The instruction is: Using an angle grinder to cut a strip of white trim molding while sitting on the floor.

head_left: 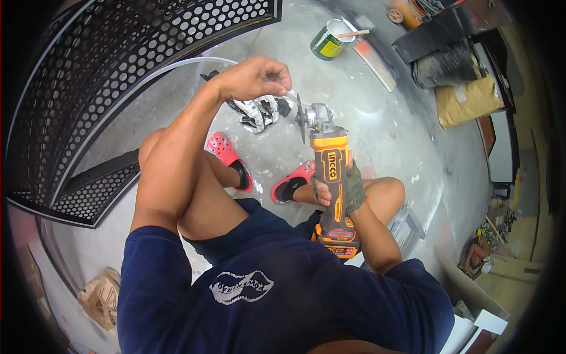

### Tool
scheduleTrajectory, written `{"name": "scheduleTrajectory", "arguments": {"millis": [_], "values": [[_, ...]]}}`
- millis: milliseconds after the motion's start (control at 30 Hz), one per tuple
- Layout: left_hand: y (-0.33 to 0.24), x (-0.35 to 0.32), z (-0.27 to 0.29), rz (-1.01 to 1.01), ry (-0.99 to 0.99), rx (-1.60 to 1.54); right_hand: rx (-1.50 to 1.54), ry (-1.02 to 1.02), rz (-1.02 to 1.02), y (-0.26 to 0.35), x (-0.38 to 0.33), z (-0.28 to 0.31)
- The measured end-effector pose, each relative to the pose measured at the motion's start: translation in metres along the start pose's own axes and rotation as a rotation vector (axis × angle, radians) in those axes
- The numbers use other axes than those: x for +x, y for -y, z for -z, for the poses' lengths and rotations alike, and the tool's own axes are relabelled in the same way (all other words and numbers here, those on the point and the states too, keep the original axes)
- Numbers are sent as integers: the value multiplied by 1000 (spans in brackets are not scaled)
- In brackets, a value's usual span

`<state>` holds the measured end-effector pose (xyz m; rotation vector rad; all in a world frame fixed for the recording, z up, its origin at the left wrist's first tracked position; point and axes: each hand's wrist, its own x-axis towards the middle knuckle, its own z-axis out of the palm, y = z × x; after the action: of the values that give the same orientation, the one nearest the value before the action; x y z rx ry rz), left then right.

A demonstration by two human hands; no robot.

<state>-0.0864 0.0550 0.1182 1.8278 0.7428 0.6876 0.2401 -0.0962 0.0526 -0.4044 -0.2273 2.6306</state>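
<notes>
- The angle grinder (332, 171) is held upright in front of the shorts, its battery (336, 239) toward the lap and its head pointed away, so the weight is probably kept close to the body.
- Its body is wrapped by the right-hand grip (352, 184), firmly closed; a grey-green fingerless glove (356, 200) is worn there, perhaps for protection.
- And over at the left: the pale strip (203, 59) is pinched by the bare left-hand grip (259, 79), thumb and fingertips all but closed, with its end pointed at the disc (301, 118). The strip seems to be steadied that way.
- The disc is turned edge-on, just beside the left fingertips; little room is left there.
- Beyond the hands, crumpled black-and-silver wrapping (258, 113) is seen on the floor (377, 141), and a tin (324, 48) is stood farther off, a stick laid across its rim.
- Now for what is hidden: part of the strip is covered by the left hand and wrist, and the right palm is masked by the grinder.
- Whether the strip's end is touched by the disc cannot be made out, nor whether the disc is spinning.
- The black perforated panel (206, 20) is cut off at the upper left, and its far edge is lost in the dark rim.
</notes>
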Motion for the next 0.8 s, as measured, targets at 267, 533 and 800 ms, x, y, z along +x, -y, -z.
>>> {"name": "scheduleTrajectory", "arguments": {"millis": [267,533,800], "values": [[-4,-4,4,41,28,14,80,107,-46,-2,3,19],[3,-2,4,29,29,15,110,90,-56,-2,4,19],[4,-1,5,24,26,-1,69,45,-39,-1,4,18]]}}
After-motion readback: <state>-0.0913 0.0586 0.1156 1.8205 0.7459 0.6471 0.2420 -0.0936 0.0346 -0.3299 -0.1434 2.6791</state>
